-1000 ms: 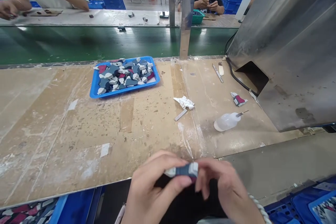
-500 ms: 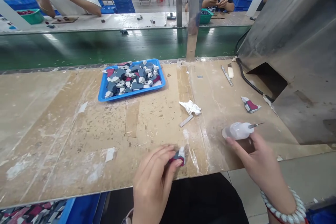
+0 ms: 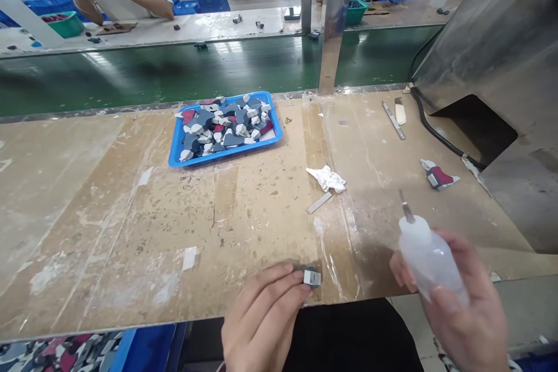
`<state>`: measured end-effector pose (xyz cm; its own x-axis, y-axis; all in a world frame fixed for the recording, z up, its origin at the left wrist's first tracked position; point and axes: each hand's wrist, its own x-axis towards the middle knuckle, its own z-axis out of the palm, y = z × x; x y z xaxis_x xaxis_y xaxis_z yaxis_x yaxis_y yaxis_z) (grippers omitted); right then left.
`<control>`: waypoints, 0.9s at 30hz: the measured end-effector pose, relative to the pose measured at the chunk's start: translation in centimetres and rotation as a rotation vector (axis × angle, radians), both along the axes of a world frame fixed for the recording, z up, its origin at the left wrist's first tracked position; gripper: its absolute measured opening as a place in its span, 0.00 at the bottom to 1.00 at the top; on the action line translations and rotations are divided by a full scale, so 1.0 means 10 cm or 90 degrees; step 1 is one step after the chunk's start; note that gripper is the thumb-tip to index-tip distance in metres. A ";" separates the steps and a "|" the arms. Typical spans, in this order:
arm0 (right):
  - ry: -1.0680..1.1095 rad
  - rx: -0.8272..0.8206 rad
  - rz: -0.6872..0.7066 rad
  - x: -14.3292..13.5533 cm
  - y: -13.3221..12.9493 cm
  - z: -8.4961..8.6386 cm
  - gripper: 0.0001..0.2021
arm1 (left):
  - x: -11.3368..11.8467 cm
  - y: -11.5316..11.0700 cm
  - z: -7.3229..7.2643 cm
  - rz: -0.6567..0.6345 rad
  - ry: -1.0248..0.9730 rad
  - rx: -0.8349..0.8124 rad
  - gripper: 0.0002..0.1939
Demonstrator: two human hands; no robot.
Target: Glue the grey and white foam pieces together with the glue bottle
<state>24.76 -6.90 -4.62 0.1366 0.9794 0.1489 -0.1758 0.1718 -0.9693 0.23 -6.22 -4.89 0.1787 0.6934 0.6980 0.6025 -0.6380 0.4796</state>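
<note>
Near the front edge of the table, my left hand (image 3: 265,311) pinches a small grey and white piece (image 3: 312,278), whose pale end points up. My right hand (image 3: 462,290) is wrapped round a translucent white bottle (image 3: 429,256) with a thin metal needle tip, held upright and tilted a little left. A blue tray (image 3: 174,154) full of grey, white and maroon pieces lies further back. Between tray and bottle are a crumpled white tissue (image 3: 326,178) and a small metal strip (image 3: 319,203). One maroon, grey and white piece (image 3: 439,176) lies at the right.
A knife-like tool (image 3: 393,121) and a pale-handled tool (image 3: 400,111) lie at the back right, beside a metal housing (image 3: 492,58) and black cable. A green conveyor (image 3: 152,72) runs behind the table past a metal post (image 3: 333,40). Two people work beyond it.
My right hand has picked the bottle up off the table, and its needle now points up instead of right. The piece in my left hand has turned, showing its pale end.
</note>
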 end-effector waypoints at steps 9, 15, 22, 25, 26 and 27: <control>0.245 -0.085 -0.088 -0.25 0.27 0.14 0.15 | 0.01 -0.04 -0.13 0.036 0.028 0.047 0.18; 0.185 -0.034 -0.041 -0.36 0.27 0.14 0.09 | 0.02 0.01 -0.12 0.034 0.022 0.059 0.16; -0.013 0.088 -0.017 -0.28 0.21 0.03 0.13 | -0.07 -0.04 -0.22 0.008 0.039 0.053 0.17; -0.071 0.114 -0.036 -0.37 0.21 0.10 0.12 | -0.09 -0.04 -0.23 0.000 0.045 0.064 0.17; -0.097 0.130 -0.052 -0.40 0.21 0.13 0.12 | -0.10 -0.04 -0.23 0.000 0.046 0.066 0.17; -0.121 0.141 -0.072 -0.43 0.22 0.15 0.12 | -0.10 -0.04 -0.23 0.001 0.048 0.066 0.17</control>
